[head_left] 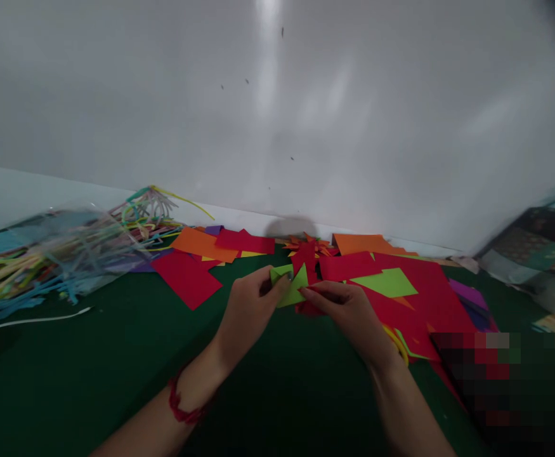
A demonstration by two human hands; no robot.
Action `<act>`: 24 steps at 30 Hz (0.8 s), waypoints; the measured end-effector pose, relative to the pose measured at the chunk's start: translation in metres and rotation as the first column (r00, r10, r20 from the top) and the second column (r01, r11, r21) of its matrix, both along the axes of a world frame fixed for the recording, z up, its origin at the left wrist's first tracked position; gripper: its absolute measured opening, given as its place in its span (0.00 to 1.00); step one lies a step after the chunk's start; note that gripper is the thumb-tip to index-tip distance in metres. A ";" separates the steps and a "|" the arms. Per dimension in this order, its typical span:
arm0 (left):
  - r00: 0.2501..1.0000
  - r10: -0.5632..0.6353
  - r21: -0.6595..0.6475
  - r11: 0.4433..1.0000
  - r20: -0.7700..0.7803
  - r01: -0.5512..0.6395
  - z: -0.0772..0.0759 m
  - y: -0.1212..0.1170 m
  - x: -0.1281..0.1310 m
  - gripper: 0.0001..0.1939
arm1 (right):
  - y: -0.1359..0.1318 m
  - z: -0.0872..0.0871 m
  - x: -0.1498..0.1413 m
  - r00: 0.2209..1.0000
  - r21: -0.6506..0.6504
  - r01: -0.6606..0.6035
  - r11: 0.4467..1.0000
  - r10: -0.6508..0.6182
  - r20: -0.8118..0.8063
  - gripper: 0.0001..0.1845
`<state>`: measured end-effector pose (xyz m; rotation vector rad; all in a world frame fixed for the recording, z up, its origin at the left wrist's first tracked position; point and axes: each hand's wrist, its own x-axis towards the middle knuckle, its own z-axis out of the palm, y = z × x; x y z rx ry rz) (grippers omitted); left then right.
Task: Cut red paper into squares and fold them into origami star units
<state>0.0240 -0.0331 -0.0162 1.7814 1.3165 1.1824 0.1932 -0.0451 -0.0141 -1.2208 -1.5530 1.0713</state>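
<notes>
Between my two hands, above the green tabletop, is a small piece of folded lime-green paper [287, 296] with pointed corners sticking up. My left hand [253, 298] grips its left side, thumb on the near face. At its right edge my right hand [341, 304] pinches the paper between thumb and fingertips. Just beyond the hands lies a pointed cluster of orange and red folded paper [308, 246]. A flat lime-green sheet [389, 283] rests on red sheets [434, 285] to the right of my right hand. Part of a yellow ring-shaped handle [398, 343] shows behind my right wrist.
Pipe cleaners [30, 266] in clear plastic cover the left side, near a white cable [34, 322]. Red paper [189, 279] and orange paper [205, 244] lie left of centre. A dark, pixelated flat object [519, 393] sits at lower right. A pale wall [277, 127] rises behind.
</notes>
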 end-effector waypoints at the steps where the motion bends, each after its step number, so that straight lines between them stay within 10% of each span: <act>1: 1.000 0.010 0.007 1.000 -0.005 -0.010 0.000 0.000 0.000 0.16 | 0.000 0.000 0.000 1.000 0.006 0.008 1.000 -0.008 0.020 0.12; 16: 0.999 -0.032 -0.006 0.999 0.010 0.032 -0.001 0.005 -0.004 0.15 | -0.001 0.001 0.002 0.995 0.007 -0.012 1.000 0.012 0.103 0.15; 24: 0.927 -0.258 -0.096 0.951 0.272 0.292 0.000 0.003 0.000 0.11 | 0.001 0.000 0.002 0.995 0.073 0.058 0.996 -0.064 0.082 0.16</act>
